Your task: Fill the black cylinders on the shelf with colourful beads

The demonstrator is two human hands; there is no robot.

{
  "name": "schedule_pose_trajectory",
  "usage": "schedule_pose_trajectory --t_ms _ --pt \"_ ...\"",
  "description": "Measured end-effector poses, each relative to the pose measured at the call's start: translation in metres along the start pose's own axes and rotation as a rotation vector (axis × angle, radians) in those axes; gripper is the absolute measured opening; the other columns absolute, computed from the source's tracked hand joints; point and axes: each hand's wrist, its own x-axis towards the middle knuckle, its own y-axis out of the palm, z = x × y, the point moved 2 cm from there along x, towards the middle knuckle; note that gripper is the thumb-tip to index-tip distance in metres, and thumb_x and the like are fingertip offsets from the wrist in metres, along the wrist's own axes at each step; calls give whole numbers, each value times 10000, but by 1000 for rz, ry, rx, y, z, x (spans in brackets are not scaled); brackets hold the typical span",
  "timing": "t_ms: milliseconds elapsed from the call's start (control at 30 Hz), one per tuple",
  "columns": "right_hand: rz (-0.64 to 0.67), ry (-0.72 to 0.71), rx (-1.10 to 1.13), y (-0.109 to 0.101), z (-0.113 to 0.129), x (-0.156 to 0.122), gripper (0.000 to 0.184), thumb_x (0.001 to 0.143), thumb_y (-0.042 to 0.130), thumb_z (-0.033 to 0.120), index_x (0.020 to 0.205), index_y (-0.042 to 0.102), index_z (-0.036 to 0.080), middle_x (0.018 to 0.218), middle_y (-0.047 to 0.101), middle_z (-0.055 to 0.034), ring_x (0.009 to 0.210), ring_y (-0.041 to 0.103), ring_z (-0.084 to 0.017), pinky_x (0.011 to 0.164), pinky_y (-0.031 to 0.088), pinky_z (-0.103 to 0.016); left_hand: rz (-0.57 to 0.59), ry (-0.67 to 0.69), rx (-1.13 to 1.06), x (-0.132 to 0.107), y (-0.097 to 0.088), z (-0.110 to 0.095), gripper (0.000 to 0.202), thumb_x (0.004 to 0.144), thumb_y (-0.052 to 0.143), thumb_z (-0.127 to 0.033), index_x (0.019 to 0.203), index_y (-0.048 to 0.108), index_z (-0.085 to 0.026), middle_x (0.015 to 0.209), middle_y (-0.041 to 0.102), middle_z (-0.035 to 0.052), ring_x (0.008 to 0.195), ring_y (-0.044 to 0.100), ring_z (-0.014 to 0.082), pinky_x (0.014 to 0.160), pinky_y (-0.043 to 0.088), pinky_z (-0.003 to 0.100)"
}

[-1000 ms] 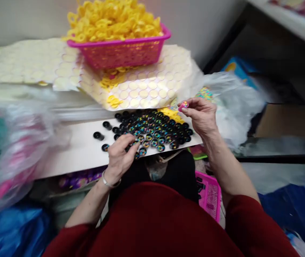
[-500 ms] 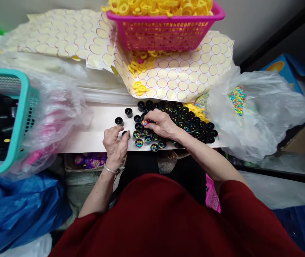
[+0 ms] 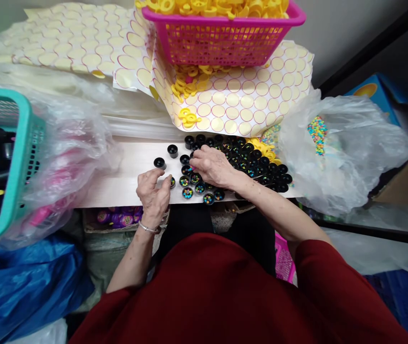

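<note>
Many small black cups (image 3: 261, 167) stand packed together on a pale board (image 3: 125, 179); the nearest ones (image 3: 187, 193) hold coloured candy beads. Two empty cups (image 3: 159, 162) stand apart at the left. My right hand (image 3: 213, 166) is down over the cluster's left edge. Its fingertips are pinched around a small pink scoop, which the fingers almost hide. My left hand (image 3: 153, 192) rests at the board's front edge, thumb and fingers curled round one filled cup (image 3: 171, 181).
A pink basket (image 3: 225, 45) of yellow rings sits on round-sticker sheets (image 3: 247, 102) behind the cups. A clear bag (image 3: 340, 157) of candy beads lies right. A teal basket (image 3: 25, 157) and plastic bags crowd the left. A blue bag (image 3: 21, 282) lies below.
My right hand came down from the right, where it held the pink scoop up, onto the cups. My left hand slid left to a single cup. The camera turned left and down.
</note>
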Motion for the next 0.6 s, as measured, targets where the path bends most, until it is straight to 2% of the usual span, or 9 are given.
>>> schedule_pose_trajectory --t_ms 400,600 --pt "-3 -21 -91 5 3 -1 226 959 436 201 897 653 184 925 625 -87 872 452 -226 642 244 -336 14 -17 13 0 4 -6 105 762 682 -285 833 679 -207 897 712 51 919 601 213 747 488 332" --pt "3 -10 -13 2 6 -1 235 951 442 207 879 665 186 925 635 -88 857 454 -224 662 272 -336 3 -12 13 0 3 -2 113 758 682 -302 817 684 -206 877 720 51 885 598 211 733 488 331"
